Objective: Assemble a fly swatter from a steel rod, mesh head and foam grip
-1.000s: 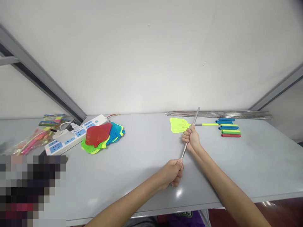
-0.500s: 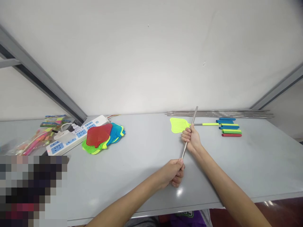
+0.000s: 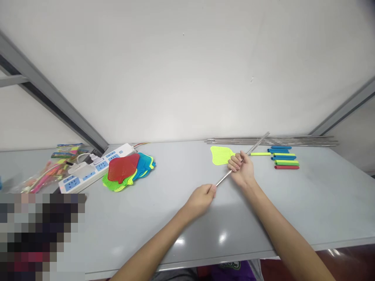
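Observation:
A thin metal rod (image 3: 258, 143) slants up to the right across the middle of the bench, held in both hands. My left hand (image 3: 202, 199) is closed round its near lower end. Farther up, my right hand (image 3: 241, 168) has its fingers curled about the rod. Just behind that hand lies a yellow fly swatter (image 3: 222, 155) with a yellow grip (image 3: 260, 154); part of its shaft is hidden by my hand and the rod. To the right sit several coloured grip tubes (image 3: 285, 157) in blue, yellow, green and red.
Several metal rods (image 3: 299, 140) lie along the wall. At left, a pile of swatter heads (image 3: 123, 168) in red, green, yellow and blue rests against a white power strip (image 3: 88, 175). Bagged items (image 3: 48, 173) lie farther left. A grey post (image 3: 58, 97) rises behind.
The rod has swung from steep to a flatter slant, its far end moving right. My left hand has shifted left and away from me; my right hand has turned slightly, moving a little right.

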The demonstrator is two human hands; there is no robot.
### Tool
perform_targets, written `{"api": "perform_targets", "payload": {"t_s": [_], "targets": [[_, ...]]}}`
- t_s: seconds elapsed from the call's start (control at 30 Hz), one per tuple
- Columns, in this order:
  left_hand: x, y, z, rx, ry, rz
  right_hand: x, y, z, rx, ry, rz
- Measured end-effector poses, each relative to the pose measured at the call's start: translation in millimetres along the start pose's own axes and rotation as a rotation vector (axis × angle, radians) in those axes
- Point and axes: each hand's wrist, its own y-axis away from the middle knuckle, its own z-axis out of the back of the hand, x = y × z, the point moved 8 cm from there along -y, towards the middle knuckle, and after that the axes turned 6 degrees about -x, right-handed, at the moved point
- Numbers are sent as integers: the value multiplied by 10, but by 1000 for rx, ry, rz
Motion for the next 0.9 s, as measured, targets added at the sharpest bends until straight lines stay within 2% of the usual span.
{"api": "perform_targets", "payload": {"t_s": [0.03, 0.1, 0.17, 0.27, 0.43, 0.7, 0.9], "targets": [[-40, -10, 97, -88, -156, -60, -1, 7, -7, 11, -8, -7], [-73, -14, 179, -157, -417, -98, -14, 17, 10, 5, -33, -15], [-74, -12, 184, -167, -600, -97, -25, 24, 57, -30, -60, 4], [-59, -5, 158, -167, -728, -84, -29, 44, 81, -50, -56, 60], [-32, 3, 140, -125, -619, -70, -33, 77, -10, 16, -19, 97], [3, -22, 128, -34, -273, -64, -116, 79, 45, -47, 66, 92], [6, -18, 113, -5, -214, -50, -170, 106, 30, -39, 58, 79]]}}
